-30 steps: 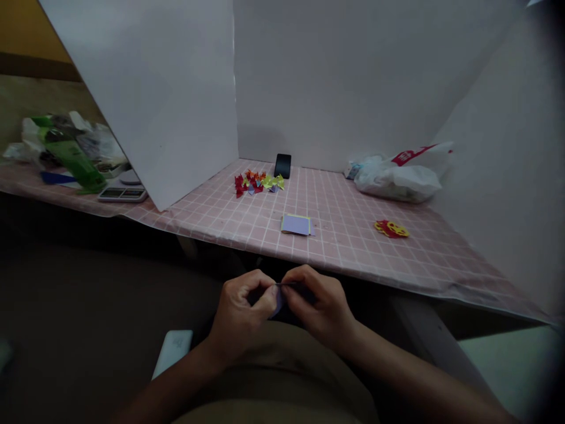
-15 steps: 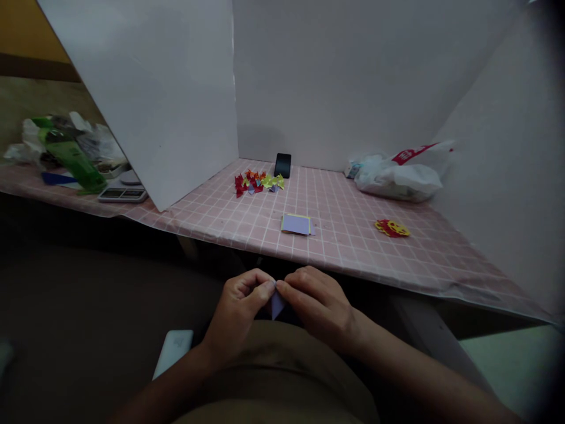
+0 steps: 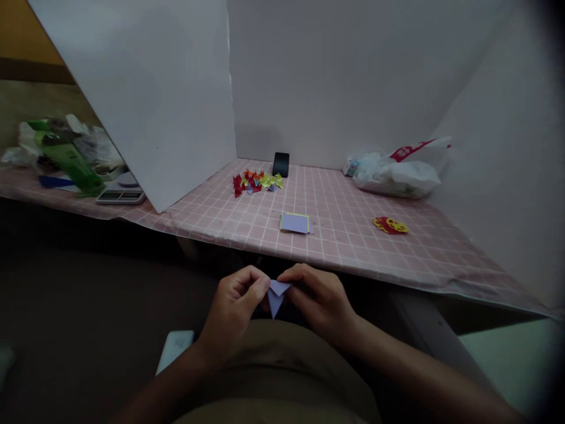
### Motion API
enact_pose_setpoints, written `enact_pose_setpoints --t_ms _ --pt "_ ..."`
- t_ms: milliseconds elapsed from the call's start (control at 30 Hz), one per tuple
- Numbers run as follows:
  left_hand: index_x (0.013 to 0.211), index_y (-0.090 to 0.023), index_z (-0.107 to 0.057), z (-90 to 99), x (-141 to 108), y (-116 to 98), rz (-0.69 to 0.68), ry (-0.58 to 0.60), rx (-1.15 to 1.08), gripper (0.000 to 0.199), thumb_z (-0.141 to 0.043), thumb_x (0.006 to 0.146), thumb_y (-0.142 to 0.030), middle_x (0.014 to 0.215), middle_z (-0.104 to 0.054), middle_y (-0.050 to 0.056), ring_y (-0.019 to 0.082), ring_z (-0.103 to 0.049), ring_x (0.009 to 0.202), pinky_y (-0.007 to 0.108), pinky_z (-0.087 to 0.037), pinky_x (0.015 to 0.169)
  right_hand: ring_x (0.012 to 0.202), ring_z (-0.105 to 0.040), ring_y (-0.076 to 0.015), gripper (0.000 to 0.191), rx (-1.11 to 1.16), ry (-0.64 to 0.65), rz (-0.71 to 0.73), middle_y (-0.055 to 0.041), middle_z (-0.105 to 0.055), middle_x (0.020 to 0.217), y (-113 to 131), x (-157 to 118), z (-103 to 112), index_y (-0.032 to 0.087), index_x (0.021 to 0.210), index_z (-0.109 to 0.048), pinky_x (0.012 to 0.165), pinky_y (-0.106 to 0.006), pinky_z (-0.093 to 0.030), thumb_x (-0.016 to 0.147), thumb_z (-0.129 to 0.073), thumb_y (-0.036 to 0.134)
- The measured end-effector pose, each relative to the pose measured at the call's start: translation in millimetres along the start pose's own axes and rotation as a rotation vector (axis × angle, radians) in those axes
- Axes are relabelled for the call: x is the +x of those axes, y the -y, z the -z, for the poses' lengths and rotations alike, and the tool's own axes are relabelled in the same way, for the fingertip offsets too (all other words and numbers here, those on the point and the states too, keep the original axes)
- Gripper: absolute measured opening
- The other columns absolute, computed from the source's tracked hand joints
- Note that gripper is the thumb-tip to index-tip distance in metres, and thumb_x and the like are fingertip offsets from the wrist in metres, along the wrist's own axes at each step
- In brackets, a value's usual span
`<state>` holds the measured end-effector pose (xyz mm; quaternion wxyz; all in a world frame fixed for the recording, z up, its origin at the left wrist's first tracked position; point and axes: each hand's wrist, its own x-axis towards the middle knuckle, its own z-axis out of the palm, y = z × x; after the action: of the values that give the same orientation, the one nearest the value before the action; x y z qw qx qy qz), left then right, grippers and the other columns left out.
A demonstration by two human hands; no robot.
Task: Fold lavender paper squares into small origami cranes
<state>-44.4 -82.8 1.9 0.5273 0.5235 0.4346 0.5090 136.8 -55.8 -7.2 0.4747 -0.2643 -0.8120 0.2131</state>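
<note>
A small folded piece of lilac paper (image 3: 276, 299) is held between my two hands, in front of my lap and below the table edge. Its lower part tapers to a downward point, and a flap lies folded across its top. My left hand (image 3: 236, 306) pinches the paper's upper left corner between thumb and finger. On the other side my right hand (image 3: 322, 297) grips the right corner, its index finger along the top and its thumb hidden beneath. Beyond the hands, a stack of square paper (image 3: 295, 223) with a lilac sheet on top lies on the table.
Several red, orange, yellow and lilac folded paper figures (image 3: 256, 182) cluster near a black phone (image 3: 281, 165). Right of them are a white plastic bag (image 3: 397, 175) and red and yellow cut-out pieces (image 3: 391, 225). White panels (image 3: 318, 76) enclose the pink checked table (image 3: 212, 215).
A flap at the paper's top now shows folded over, where my fingers covered it before. My right fingers have shifted slightly right, from the middle to the corner.
</note>
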Motion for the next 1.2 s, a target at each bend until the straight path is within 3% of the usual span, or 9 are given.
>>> enact_pose_setpoints --t_ms 267,433,733,867,1067,1200 --pt "0.089 -0.018 -0.068 -0.4 1.8 9.8 0.027 -0.043 -0.107 0.017 -0.071 0.084 -0.033 0.074 -0.064 -0.002 0.01 -0.053 0.063 0.02 -0.042 0.057 0.054 -0.061 -0.0105 0.002 0.381 0.0 -0.441 0.0031 -0.062 0.064 5.8 -2.3 -8.3 0.02 0.09 -0.06 0.051 -0.02 -0.047 0.09 -0.059 0.018" --pt "0.087 -0.016 -0.068 -1.8 0.4 6.2 0.093 -0.028 -0.111 0.017 -0.075 0.077 -0.028 0.07 -0.066 0.0 0.011 -0.057 0.063 0.022 -0.044 0.058 0.051 -0.059 -0.009 0.007 0.591 -0.004 -0.63 0.004 -0.062 0.062 8.1 0.7 -10.4 0.019 0.088 -0.059 0.049 -0.019 -0.046 0.087 -0.065 0.022" --pt "0.079 -0.017 -0.066 1.3 -0.9 12.6 0.083 -0.025 -0.174 0.007 -0.071 0.079 -0.022 0.064 -0.067 0.0 0.01 -0.057 0.058 0.022 -0.044 0.058 0.051 -0.063 -0.0088 0.003 0.938 -0.016 -0.659 0.0034 -0.067 0.062 1.8 -4.3 -15.6 0.018 0.091 -0.066 0.053 -0.02 -0.052 0.089 -0.065 0.02" --pt "0.08 -0.018 -0.065 0.5 -1.5 17.1 0.088 0.03 -0.285 0.004 -0.069 0.08 -0.02 0.062 -0.068 -0.001 0.013 -0.061 0.057 0.024 -0.047 0.059 0.05 -0.063 -0.009 0.005 0.961 -0.029 -0.662 0.0022 -0.069 0.062 2.1 -6.5 -16.9 0.017 0.092 -0.068 0.052 -0.02 -0.052 0.089 -0.064 0.019" --pt "0.077 -0.017 -0.069 -4.5 -2.3 5.4 0.019 -0.079 -0.115 0.006 -0.074 0.075 -0.019 0.066 -0.064 -0.003 0.008 -0.052 0.055 0.019 -0.042 0.051 0.046 -0.056 -0.0072 0.016 0.879 -0.032 -0.739 0.0067 -0.062 0.06 11.5 0.0 -16.2 0.019 0.089 -0.062 0.045 -0.017 -0.049 0.079 -0.074 0.02" --pt "0.076 -0.017 -0.069 -2.7 -3.2 7.3 0.017 -0.051 -0.12 0.004 -0.073 0.077 -0.02 0.064 -0.061 -0.003 0.007 -0.05 0.055 0.018 -0.042 0.051 0.042 -0.051 -0.0058 0.01 0.911 -0.034 -0.765 0.0068 -0.06 0.053 12.5 1.0 -16.7 0.018 0.083 -0.062 0.041 -0.015 -0.043 0.079 -0.071 0.018"
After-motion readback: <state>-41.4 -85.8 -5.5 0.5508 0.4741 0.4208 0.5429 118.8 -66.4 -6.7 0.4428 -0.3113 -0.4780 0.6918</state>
